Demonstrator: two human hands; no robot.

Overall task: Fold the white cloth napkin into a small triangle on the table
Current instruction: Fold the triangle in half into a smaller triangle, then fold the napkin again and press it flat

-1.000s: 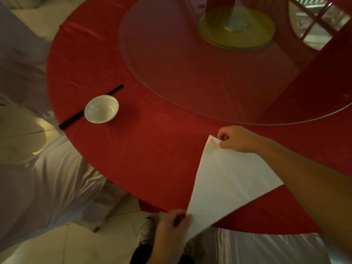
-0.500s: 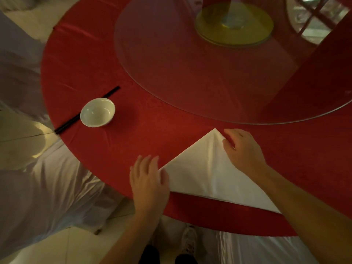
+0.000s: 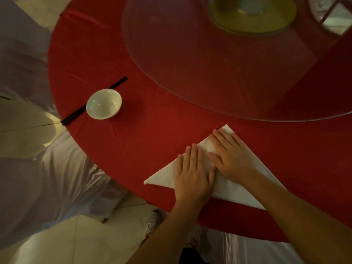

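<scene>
- Already the white cloth napkin lies as a flat triangle on the round table draped in a red tablecloth, near the table's front edge, so at least one fold looks done.
- Its apex points away from the person toward the big round glass turntable; its long base runs along the near side, with the left corner tapering to a sharp tip and the right corner hidden under the right forearm.
- Both hands rest palm-down on the napkin, side by side and touching at the thumbs: the left hand over the left half, the right hand over the upper middle, close to the apex.
- All fingers are spread out straight and flat; neither hand pinches or grips anything, and the pose reads as pressing or smoothing the cloth.
- Judging by the task's word "small", this triangle seems too large to be the end state, so one or more further folds probably remain; how many layers lie stacked now I cannot tell.
- Visible cloth looks smooth, with clean straight edges and no obvious wrinkles, though the dim light hides fine creases.
- Well apart to the left sit a small white ceramic bowl and a pair of black chopsticks beside it, clear of the folding area.
</scene>
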